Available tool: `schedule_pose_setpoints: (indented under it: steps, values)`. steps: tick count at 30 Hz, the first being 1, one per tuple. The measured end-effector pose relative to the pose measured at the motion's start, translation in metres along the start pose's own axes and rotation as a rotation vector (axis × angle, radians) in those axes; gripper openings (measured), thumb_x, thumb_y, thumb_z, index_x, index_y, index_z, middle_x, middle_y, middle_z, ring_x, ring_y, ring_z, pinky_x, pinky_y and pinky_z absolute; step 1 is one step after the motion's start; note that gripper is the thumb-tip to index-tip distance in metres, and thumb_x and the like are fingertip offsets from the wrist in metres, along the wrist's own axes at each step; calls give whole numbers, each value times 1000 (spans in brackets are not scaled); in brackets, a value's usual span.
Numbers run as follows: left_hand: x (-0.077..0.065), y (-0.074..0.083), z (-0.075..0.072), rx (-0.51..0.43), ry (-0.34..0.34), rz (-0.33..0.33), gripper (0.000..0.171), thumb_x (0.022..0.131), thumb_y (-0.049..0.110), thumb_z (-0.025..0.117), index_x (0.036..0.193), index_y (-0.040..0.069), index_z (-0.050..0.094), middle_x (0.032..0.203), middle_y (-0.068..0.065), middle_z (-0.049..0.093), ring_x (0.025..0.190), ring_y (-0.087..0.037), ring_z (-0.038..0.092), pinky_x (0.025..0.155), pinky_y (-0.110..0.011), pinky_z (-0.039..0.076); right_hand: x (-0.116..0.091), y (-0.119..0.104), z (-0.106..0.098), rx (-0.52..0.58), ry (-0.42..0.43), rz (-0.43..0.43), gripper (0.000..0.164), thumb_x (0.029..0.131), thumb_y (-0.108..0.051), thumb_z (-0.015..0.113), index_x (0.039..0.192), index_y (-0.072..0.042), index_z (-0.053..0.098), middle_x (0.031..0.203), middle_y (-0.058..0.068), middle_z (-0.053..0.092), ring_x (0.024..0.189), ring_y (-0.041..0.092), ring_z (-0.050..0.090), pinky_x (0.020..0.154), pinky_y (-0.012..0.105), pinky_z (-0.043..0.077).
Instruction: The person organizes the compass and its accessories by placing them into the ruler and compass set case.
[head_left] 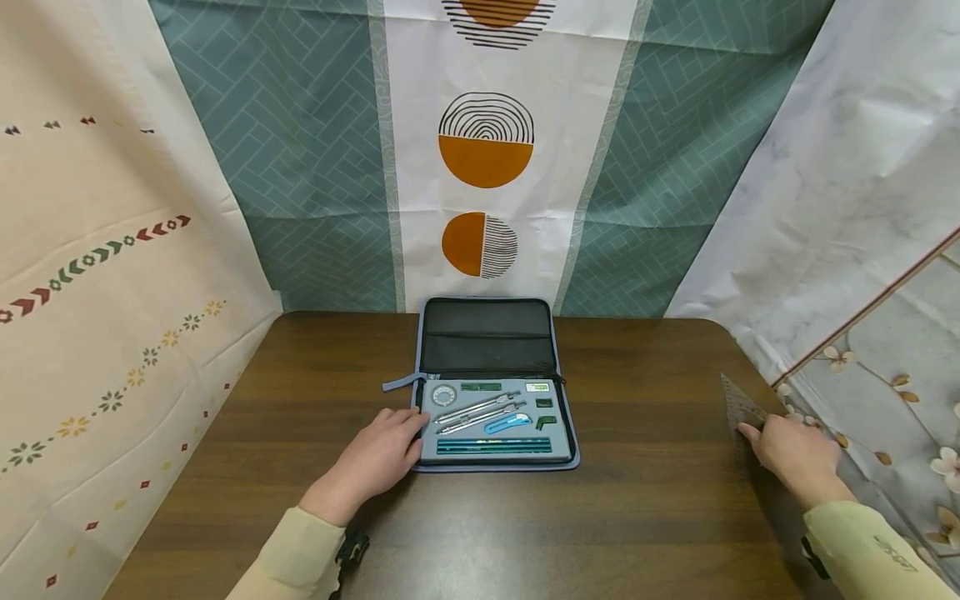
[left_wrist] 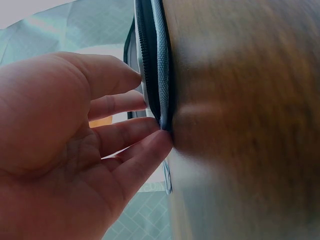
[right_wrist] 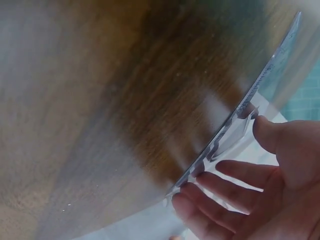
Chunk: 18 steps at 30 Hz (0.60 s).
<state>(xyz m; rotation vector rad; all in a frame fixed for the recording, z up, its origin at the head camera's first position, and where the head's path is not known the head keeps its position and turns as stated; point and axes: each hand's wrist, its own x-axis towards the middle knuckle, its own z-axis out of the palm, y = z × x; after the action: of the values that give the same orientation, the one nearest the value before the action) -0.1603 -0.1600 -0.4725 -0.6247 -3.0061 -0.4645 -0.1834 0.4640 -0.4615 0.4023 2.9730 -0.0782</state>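
An unzipped blue zip case [head_left: 573, 433] lies open on the table. My left hand [head_left: 384, 450] touches its left side, and in the left wrist view the fingertips [left_wrist: 162, 137] meet the zip edge with the fingers loosely extended. In the case's grey tray are pencils [head_left: 493, 446], two silver compasses [head_left: 480, 406], a blue utility knife [head_left: 507, 423] and a white eraser [head_left: 537, 387]. At the table's right edge, my right hand [head_left: 797, 454] rests its fingertips on a clear set square [head_left: 738, 402]. In the right wrist view the set square [right_wrist: 280, 57] appears nearly edge-on, close along the tabletop.
The brown wooden table [head_left: 645, 500] extends between the two hands. A patterned cloth [head_left: 487, 75] hangs behind the case, with a cream cloth [head_left: 112, 333] on the left and a floral one [head_left: 892, 333] on the right. A blue zip pull strap [head_left: 401, 382] sticks out left.
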Motion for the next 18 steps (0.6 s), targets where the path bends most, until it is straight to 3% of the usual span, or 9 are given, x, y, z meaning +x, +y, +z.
schedule_pose_setpoints:
  steps: [6, 12, 18]
  values:
    - [2, 1, -1, 4, -5, -6, 43, 107, 16, 73, 146, 1, 69, 149, -21, 66, 134, -39, 61, 109, -55, 55, 6, 3, 4, -6, 14, -74, 69, 114, -45, 58, 138, 19, 58, 128, 50, 57, 107, 71, 59, 81, 76, 53]
    - [2, 1, -2, 0, -13, -5, 43, 107, 16, 73, 147, 2, 69, 149, -21, 66, 133, -38, 61, 109, -54, 56, 13, 6, 10, 24, 79, -243, 59, 112, -33, 63, 135, 20, 59, 131, 48, 59, 116, 70, 57, 94, 77, 48]
    - [2, 1, -3, -4, -14, -9, 43, 107, 17, 74, 147, 3, 69, 150, -20, 66, 133, -38, 61, 109, -54, 56, 18, 4, 13, 77, 126, -323, 58, 112, -30, 65, 141, 20, 57, 138, 49, 55, 121, 69, 55, 96, 78, 48]
